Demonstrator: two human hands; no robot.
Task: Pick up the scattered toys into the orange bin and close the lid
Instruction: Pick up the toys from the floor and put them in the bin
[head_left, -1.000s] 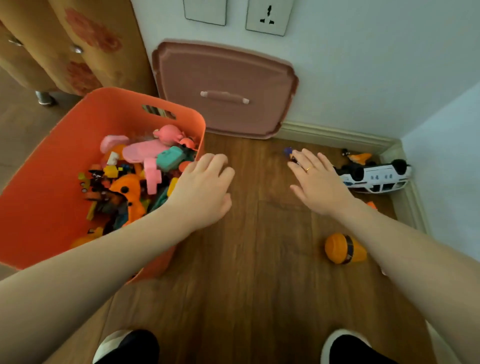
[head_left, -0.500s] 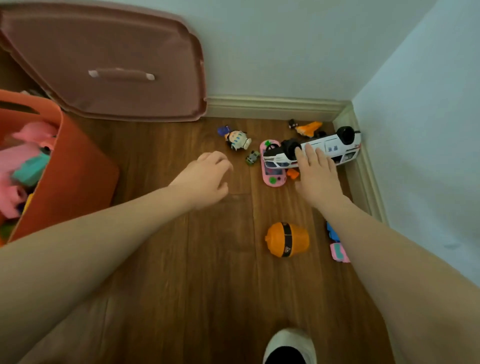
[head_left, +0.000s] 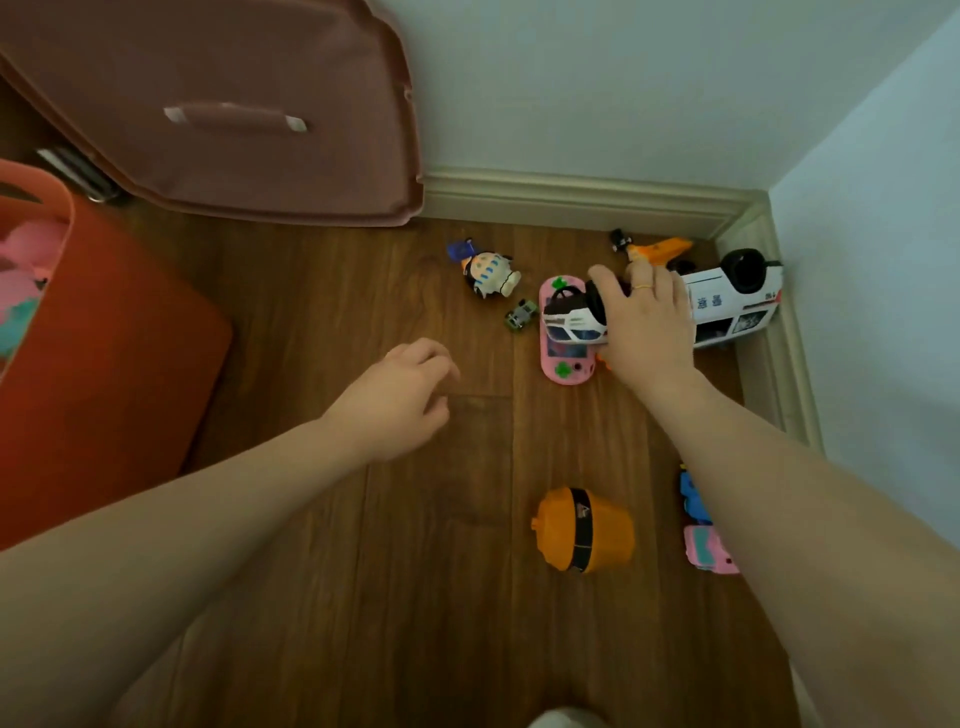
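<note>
Right hand: right hand lay palm-down across the white toy car, thumb wrapped around its front end and fingers draped over the far side; it looked closed on the car, though the car appeared to rest on the floor, not yet lifted.
Left hand: left hand hovered above the wooden floor with fingers loosely curled, holding nothing.
Car: it lay overturned in the room's corner, one black wheel pointing up, its long axis running left to right along the baseboard; its front end overlapped the pink toy console.
Key relation: the car sat to the right and ahead of the person, directly under the right hand and well apart from the left, so the right hand was the nearer one.
Other toys: a small figurine, a tiny green car, an orange toy piece by the wall, an orange pod-shaped toy, and blue and pink pieces partly hidden behind the right forearm.
Bin: orange bin stood at the far left, already holding toys, well apart from the car.
Lid: the pink lid leaned against the wall, off the bin.
Judgement: the carry would likely run leftward across the floor.
</note>
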